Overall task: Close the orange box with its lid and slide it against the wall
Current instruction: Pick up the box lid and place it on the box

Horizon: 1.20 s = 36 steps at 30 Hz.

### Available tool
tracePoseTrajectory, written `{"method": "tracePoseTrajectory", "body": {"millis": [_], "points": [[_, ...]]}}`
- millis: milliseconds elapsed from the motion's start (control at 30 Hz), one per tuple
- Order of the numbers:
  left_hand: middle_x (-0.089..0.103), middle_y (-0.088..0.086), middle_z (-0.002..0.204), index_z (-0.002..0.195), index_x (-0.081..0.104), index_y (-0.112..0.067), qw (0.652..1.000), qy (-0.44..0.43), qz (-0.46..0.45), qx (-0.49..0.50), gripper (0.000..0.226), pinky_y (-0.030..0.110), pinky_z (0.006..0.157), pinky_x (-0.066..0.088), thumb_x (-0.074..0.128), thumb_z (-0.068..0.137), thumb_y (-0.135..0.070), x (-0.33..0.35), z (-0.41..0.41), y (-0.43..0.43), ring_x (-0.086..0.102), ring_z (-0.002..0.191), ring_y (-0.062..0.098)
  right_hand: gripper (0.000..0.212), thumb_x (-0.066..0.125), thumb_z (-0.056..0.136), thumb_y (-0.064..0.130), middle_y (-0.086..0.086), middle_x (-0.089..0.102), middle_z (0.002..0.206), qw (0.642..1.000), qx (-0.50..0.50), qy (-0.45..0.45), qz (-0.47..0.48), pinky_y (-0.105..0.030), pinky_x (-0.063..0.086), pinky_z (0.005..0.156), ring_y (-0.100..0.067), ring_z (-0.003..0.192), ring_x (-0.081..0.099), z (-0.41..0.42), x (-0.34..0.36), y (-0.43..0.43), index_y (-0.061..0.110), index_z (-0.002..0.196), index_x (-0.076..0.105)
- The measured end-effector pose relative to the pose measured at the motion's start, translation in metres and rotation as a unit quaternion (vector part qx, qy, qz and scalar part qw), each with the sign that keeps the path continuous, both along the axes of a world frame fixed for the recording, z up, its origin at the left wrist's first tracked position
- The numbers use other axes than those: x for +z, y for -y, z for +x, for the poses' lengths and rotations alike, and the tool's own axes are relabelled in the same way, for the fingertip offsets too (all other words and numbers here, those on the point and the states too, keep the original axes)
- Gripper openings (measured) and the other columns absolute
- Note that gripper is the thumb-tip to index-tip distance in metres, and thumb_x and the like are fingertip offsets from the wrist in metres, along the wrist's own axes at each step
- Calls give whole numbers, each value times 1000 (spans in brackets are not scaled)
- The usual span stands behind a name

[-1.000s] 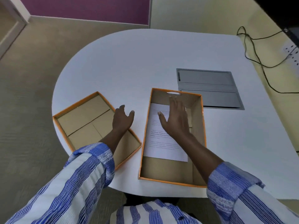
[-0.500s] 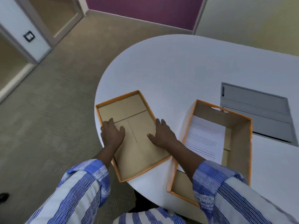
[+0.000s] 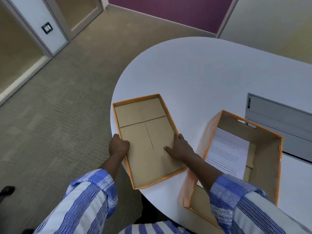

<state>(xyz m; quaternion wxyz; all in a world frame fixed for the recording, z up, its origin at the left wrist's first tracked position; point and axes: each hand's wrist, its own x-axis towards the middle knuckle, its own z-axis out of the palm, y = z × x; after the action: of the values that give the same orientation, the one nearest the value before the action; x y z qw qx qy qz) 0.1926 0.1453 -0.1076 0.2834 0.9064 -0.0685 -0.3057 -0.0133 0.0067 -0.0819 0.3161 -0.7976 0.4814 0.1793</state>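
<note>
Carpeted floor [image 3: 55, 119] fills the left half of the frame, purple wall [image 3: 168, 10] along the top, glass door [image 3: 81, 12] upper left. White rounded table [image 3: 202, 78] takes the centre and right. Grey inset panel [image 3: 283, 122] at the right edge of the table. Orange box [image 3: 263, 149] sits open at lower right, cardboard inside, a printed paper sheet [image 3: 228, 149] lying flat in it; its near end runs under the right sleeve [image 3: 236, 193]. Lid [image 3: 146, 137] lies upside down at frame centre, just left of the box, apart from it, near corner overhanging the table edge. Left hand [image 3: 118, 146] closed around the lid's left rim, fingers curled over the edge. Right hand [image 3: 180, 147] on the lid's right rim, thumb inside on the cardboard, fingers outside; looks like a grip, though the fingertips are hidden. Both sleeves blue-and-white striped.
</note>
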Motion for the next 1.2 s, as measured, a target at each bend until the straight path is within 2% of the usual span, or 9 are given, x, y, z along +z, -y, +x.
{"method": "tracePoseTrajectory", "body": {"millis": [100,233,400,567,767,933,1000,1100,1200], "points": [[65,11,102,108,60,-6,995,2,-90,35,21,32,75,44,58,89,-15,25,-2,13,61,91,30,87,57,92,55,-18,19,164,999,5,32,-1,-50,39,111,-38,145,32,10,18,0,8,156,22],[61,-1,95,111,62,-10,981,16,-181,66,26,28,66,39,61,87,-21,73,-3,43,57,82,19,73,55,95,53,-14,44,154,985,-29,168,13,-38,38,107,-29,139,44,34,66,1,8,151,39],[60,-6,86,106,60,-14,963,20,-265,36,27,27,61,43,68,83,-28,129,-27,81,58,76,9,37,51,97,42,-5,71,112,924,-154,319,143,-43,57,93,-22,101,68,58,134,7,15,118,66],[67,4,102,116,61,-18,952,13,-305,-12,37,36,80,57,68,89,-43,152,-68,110,67,91,18,35,50,100,31,-8,68,76,861,-278,361,225,-37,60,69,-25,70,70,45,169,18,2,103,70],[68,1,101,108,64,-19,936,-39,-349,-16,32,32,79,55,49,101,-47,164,-109,124,66,91,16,23,54,100,15,-17,73,107,823,-326,405,228,-44,61,86,-32,95,73,-1,187,35,3,117,64],[68,10,109,112,62,-13,963,-31,-269,5,47,34,72,52,51,95,-56,145,-108,121,64,93,24,14,53,101,10,-13,70,95,746,-340,495,288,-39,60,73,-23,75,70,-55,215,48,3,105,65],[70,11,103,113,63,-12,972,-38,-232,4,60,35,69,54,50,89,-66,138,-108,113,67,88,27,26,53,100,10,-15,68,104,718,-346,523,302,-40,60,78,-25,81,69,-84,223,55,-1,120,63],[68,5,95,103,63,-20,958,-168,-234,-15,53,45,86,56,50,90,-70,136,-120,108,66,93,29,40,55,99,12,-17,65,119,676,-342,559,337,-49,47,107,-28,103,64,-131,225,64,-4,135,56],[66,3,111,123,57,-25,925,-282,-250,-53,54,51,99,51,55,90,-68,139,-139,112,63,105,28,43,54,99,13,-17,64,127,661,-347,572,341,-45,46,109,-28,110,64,-179,218,71,-3,139,54]]}}
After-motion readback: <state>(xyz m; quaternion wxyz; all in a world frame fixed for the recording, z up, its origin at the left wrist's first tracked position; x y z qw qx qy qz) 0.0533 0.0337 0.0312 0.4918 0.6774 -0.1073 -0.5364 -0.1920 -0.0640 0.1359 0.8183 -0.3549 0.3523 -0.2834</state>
